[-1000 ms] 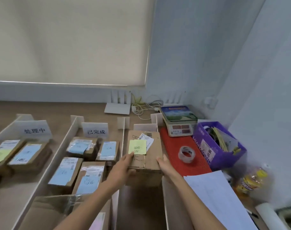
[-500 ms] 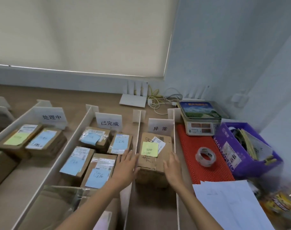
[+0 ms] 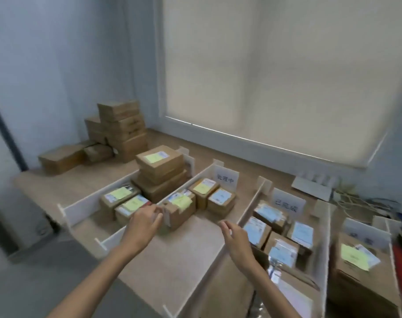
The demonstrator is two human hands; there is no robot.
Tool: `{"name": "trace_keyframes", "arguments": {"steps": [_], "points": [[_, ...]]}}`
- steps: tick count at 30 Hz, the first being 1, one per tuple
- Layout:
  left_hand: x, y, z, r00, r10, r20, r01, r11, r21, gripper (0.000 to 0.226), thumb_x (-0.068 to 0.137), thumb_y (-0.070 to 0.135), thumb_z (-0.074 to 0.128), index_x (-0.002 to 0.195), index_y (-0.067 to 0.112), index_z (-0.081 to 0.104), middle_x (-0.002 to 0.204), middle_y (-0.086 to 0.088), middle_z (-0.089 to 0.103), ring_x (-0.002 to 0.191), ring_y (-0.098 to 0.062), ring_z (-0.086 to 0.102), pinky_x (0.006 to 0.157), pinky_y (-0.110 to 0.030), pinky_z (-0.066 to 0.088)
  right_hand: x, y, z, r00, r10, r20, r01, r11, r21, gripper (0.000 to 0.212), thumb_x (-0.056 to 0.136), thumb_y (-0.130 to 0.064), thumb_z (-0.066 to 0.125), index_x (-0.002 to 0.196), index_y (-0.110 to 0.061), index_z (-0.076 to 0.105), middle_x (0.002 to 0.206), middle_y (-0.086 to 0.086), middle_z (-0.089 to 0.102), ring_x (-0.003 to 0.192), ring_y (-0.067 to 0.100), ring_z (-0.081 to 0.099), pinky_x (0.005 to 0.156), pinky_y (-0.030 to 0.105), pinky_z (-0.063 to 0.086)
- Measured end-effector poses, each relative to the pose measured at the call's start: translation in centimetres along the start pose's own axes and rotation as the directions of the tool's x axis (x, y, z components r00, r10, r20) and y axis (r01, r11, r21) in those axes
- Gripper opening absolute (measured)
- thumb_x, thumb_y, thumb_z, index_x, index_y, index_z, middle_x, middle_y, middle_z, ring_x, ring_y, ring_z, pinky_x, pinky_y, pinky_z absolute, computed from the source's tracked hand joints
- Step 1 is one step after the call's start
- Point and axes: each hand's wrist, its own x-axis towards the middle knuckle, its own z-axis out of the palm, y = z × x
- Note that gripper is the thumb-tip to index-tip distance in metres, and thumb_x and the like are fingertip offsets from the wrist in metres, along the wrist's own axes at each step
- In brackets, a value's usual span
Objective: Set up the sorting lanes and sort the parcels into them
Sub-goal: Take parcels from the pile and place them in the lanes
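Brown cardboard parcels (image 3: 159, 165) with sticky notes, flat in white-walled lanes (image 3: 92, 200)

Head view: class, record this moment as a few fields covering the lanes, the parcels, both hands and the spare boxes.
Lanes: four, split by white dividers
First lane: yellow-note parcels
Third lane: blue-note parcels
Fourth lane: lone parcel, yellow note
Left hand: at the front parcel of the second lane; grip unclear
Right hand: loosely curled, holding nothing
Spare boxes: stacked at the table's far left corner
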Motion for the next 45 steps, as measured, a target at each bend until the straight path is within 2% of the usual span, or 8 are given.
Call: {"name": "trace_keyframes", "arguments": {"steps": [5,7,11,16,25,31,36,45], "points": [[-6.2,-12.7,-12.2,0.957,-0.264,-0.125,0.260,0.965,-0.048,0.018,0.091,0.012,0.055,0.103,0.009,0.067,0.105,-0.007,0.069,0.099,-0.025,0.062,0.079,-0.025,0.041,-1.4,-9.5,13.9,0.986,-0.090,0.142,0.080,0.994,0.077,0.022,0.099,-0.022,0.047,0.093,-0.017,0.067,0.086,-0.005,0.065,0.078,0.007,0.058,0.067,0.015,0.041],[-8.4,-16.6,-15.6,0.923,-0.332,-0.192,0.322,0.943,-0.084,0.016,0.090,0.009,0.056,0.100,0.007,0.068,0.103,-0.007,0.069,0.099,-0.024,0.063,0.075,-0.021,0.036,-2.0,-12.0,18.5,0.971,-0.071,0.227,0.053,0.995,0.084,0.023,0.099,-0.023,0.047,0.093,-0.017,0.069,0.087,-0.004,0.066,0.080,0.008,0.059,0.071,0.018,0.046],[-11.8,-22.6,-20.3,0.863,-0.427,-0.270,0.411,0.904,-0.116,0.014,0.091,0.012,0.056,0.098,0.011,0.068,0.102,-0.004,0.070,0.099,-0.020,0.063,0.077,-0.022,0.039,-2.1,-15.7,25.5,0.940,-0.085,0.332,0.078,0.996,0.032,0.025,0.098,-0.019,0.047,0.091,-0.015,0.070,0.085,-0.004,0.067,0.082,0.008,0.061,0.079,0.028,0.048],[-12.2,-28.7,-23.4,0.794,-0.501,-0.344,0.485,0.863,-0.138,0.016,0.093,0.017,0.054,0.102,0.014,0.066,0.105,-0.001,0.069,0.101,-0.018,0.062,0.078,-0.023,0.039,0.4,-19.4,32.1,0.894,-0.112,0.434,0.118,0.993,0.013,0.025,0.099,-0.022,0.043,0.092,-0.019,0.067,0.089,-0.007,0.067,0.084,0.002,0.060,0.070,0.015,0.045],[-2.2,-41.1,-27.1,0.765,-0.543,-0.346,0.511,0.839,-0.186,0.016,0.094,0.017,0.052,0.101,0.015,0.066,0.103,0.001,0.068,0.100,-0.016,0.061,0.078,-0.022,0.039,12.5,-23.9,44.9,0.877,-0.102,0.470,0.039,0.989,0.142,0.025,0.098,-0.020,0.045,0.093,-0.017,0.070,0.085,-0.007,0.067,0.084,0.009,0.063,0.084,0.032,0.051],[5.2,-49.1,-30.9,0.754,-0.563,-0.338,0.533,0.826,-0.185,0.017,0.095,0.019,0.050,0.102,0.016,0.065,0.105,0.002,0.067,0.102,-0.016,0.059,0.082,-0.026,0.044,22.0,-28.8,53.2,0.856,-0.062,0.514,-0.027,0.986,0.163,0.027,0.099,-0.006,0.039,0.090,-0.010,0.064,0.082,0.007,0.068,0.073,0.016,0.061,0.056,0.010,0.043],[10.2,-55.9,-34.0,0.747,-0.574,-0.336,0.537,0.818,-0.205,0.016,0.095,0.018,0.050,0.101,0.016,0.065,0.102,0.002,0.067,0.100,-0.016,0.059,0.081,-0.027,0.044,27.5,-33.3,60.0,0.836,-0.001,0.549,-0.114,0.978,0.177,0.029,0.101,-0.012,0.035,0.091,-0.014,0.063,0.089,0.010,0.067,0.077,0.020,0.060,0.068,0.027,0.046],[24.1,-71.3,-39.3,0.832,-0.522,-0.188,0.490,0.850,-0.194,0.022,0.098,0.026,0.044,0.109,0.018,0.062,0.106,0.005,0.063,0.100,-0.013,0.058,0.080,-0.027,0.044,37.9,-39.2,73.3,0.875,0.094,0.474,-0.207,0.959,0.192,0.025,0.100,-0.011,0.038,0.098,-0.008,0.062,0.096,0.016,0.064,0.083,0.025,0.060,0.072,0.030,0.049]]}}
